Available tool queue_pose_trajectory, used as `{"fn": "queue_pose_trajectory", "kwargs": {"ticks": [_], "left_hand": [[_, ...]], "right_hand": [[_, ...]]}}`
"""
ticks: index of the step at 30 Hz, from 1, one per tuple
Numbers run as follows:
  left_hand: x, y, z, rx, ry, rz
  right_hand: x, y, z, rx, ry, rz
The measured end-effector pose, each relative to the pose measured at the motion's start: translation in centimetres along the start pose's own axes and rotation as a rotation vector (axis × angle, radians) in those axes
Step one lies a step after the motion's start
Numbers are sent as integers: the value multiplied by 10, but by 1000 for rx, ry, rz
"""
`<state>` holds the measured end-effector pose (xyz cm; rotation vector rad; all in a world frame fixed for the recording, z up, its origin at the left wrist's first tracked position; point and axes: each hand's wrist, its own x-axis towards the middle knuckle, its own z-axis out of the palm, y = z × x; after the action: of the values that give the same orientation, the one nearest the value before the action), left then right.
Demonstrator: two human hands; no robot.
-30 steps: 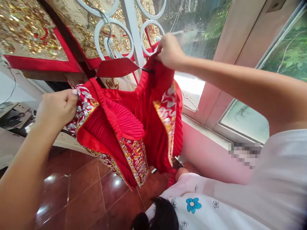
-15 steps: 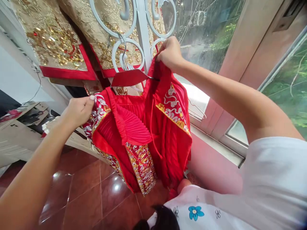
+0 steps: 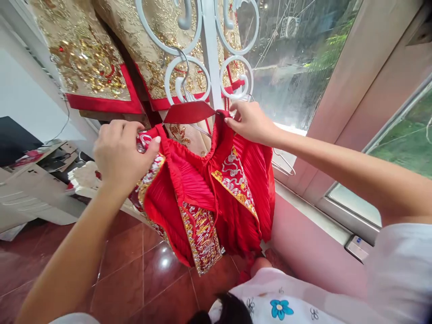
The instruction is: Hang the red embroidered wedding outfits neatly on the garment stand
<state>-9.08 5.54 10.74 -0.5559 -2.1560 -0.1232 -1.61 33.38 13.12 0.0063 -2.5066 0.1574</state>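
Observation:
A red pleated garment (image 3: 202, 198) with gold and silver embroidered panels hangs open in front of me. My left hand (image 3: 118, 150) pinches its left waist edge. My right hand (image 3: 248, 121) grips the right waist edge, right by the end of a red hanger (image 3: 187, 112). The hanger's metal hook sits in a ring of a white scrolled metal stand (image 3: 211, 58). The garment's lower end hangs just above the floor.
Gold embroidered garments with red borders (image 3: 84, 58) hang behind the stand. A window (image 3: 297, 54) and a pink sill wall (image 3: 313, 252) lie to the right. Red floor tiles (image 3: 128, 274) spread below. White furniture (image 3: 33, 198) stands on the left. A bare wire hanger (image 3: 283, 164) hangs near the window.
Both hands have come lower and closer together with the garment's waist. My right hand dropped from above the hanger's end to beside it. The view has shifted.

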Motion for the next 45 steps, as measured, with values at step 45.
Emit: {"fn": "queue_pose_trajectory", "kwargs": {"ticks": [45], "left_hand": [[38, 36, -26, -69, -399, -72]], "right_hand": [[-1, 6, 44, 194, 81, -33]]}}
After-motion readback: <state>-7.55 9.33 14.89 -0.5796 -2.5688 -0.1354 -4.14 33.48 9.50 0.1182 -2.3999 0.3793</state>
